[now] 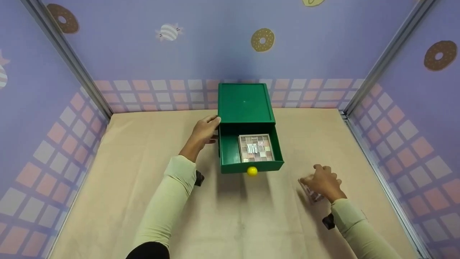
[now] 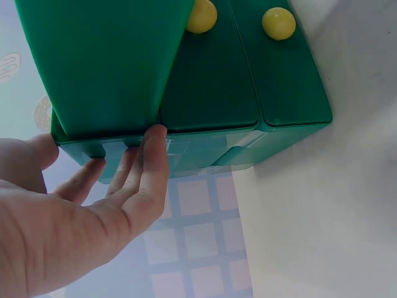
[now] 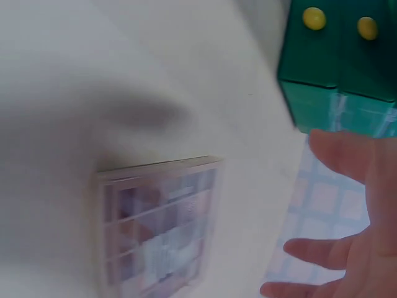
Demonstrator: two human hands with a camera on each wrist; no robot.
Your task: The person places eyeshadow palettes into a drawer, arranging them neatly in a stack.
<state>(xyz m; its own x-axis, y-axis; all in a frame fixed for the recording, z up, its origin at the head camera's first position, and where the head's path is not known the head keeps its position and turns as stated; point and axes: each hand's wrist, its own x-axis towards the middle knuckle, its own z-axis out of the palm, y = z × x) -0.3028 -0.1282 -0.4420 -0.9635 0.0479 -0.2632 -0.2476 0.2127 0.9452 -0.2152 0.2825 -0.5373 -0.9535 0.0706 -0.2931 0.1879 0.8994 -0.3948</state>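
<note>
White lettering (image 1: 252,148), unclear, on palette (image 1: 256,148) in drawer (image 1: 229,149).

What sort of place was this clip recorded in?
Probably a purpose-built recording booth: patterned purple walls on three sides, metal corner strips where they meet, and a beige-covered work surface.

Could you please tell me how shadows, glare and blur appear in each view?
Head view: fairly sharp, with soft shadows below the open drawer on the tan cloth; left wrist view: pale reflections on the side of the green cabinet; right wrist view: the palette is blurred, a shadow beside it.
</note>
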